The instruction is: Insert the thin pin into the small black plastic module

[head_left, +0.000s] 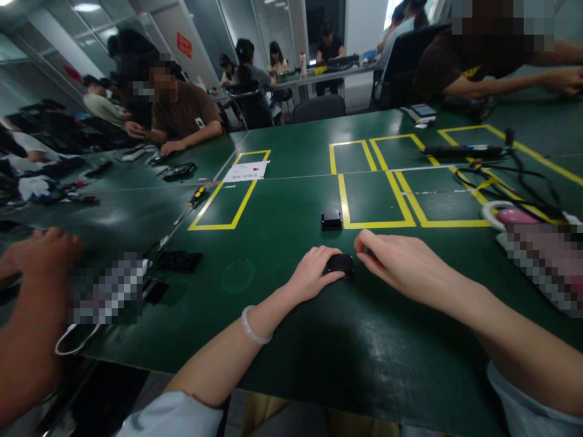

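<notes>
My left hand (pixel 317 271), below a pale bangle (pixel 255 326), grips a small black box-like part (pixel 341 264) from its left side, with the part resting on the green table (pixel 273 364). Just right of that part is my right hand (pixel 387 255), its fingers curled together. Whether anything sits between those fingertips is hidden. A second black part (pixel 331 220), blocky with raised ends, stands a little beyond my hands, apart from both.
Yellow tape outlines (pixel 378 224) mark the table. A yellow-black screwdriver (pixel 194 200) lies left, near flat black pieces (pixel 180 261). At right are a black cabled tool (pixel 464 150) and a blurred-out object (pixel 546 261). A co-worker's arm (pixel 34 303) reaches in at left.
</notes>
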`<state>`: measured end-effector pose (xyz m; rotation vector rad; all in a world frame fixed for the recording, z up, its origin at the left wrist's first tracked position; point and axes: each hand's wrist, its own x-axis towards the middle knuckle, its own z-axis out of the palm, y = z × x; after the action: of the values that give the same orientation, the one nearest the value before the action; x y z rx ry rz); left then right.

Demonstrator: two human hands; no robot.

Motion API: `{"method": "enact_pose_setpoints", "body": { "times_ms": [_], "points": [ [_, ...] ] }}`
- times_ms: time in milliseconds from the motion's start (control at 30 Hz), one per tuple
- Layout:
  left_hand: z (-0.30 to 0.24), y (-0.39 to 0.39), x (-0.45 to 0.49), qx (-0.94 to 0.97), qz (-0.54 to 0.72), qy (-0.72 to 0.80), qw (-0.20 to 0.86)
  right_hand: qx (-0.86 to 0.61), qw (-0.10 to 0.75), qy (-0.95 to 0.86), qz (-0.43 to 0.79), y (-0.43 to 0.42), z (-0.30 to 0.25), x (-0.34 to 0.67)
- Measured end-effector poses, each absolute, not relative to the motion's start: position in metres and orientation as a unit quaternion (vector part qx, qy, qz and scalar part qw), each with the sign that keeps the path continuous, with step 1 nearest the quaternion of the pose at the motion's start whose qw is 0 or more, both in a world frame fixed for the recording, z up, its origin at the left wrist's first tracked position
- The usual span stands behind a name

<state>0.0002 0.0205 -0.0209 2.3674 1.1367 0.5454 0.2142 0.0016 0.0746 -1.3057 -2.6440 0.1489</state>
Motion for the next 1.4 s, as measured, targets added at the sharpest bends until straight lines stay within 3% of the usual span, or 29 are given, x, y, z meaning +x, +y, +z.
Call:
{"method": "enact_pose_setpoints", "body": {
  "times_ms": [367,567,867,1100,1400],
  "points": [
    [-0.0208,0.0201,0.0000,0.860,0.192,0.414,0.230,-0.456,0.072,-0.887,0.016,0.0012,0.0738,0.2142],
    [-0.0207,0.0202,0.0002,0.856,0.192,0.419,0.233,-0.439,0.115,-0.889,0.064,0.0008,0.0749,0.2178],
    [-0.0208,0.0202,-0.0003,0.859,0.195,0.413,0.231,-0.469,0.069,-0.880,0.025,0.0016,0.0763,0.2129],
    [-0.0186,0.0201,-0.0002,0.861,0.191,0.411,0.230,-0.433,0.114,-0.893,0.055,0.0013,0.0770,0.2187],
    [-0.0198,0.0202,-0.0002,0.860,0.188,0.414,0.234,-0.461,0.048,-0.886,-0.007,0.0023,0.0771,0.2163]
  ]
}}
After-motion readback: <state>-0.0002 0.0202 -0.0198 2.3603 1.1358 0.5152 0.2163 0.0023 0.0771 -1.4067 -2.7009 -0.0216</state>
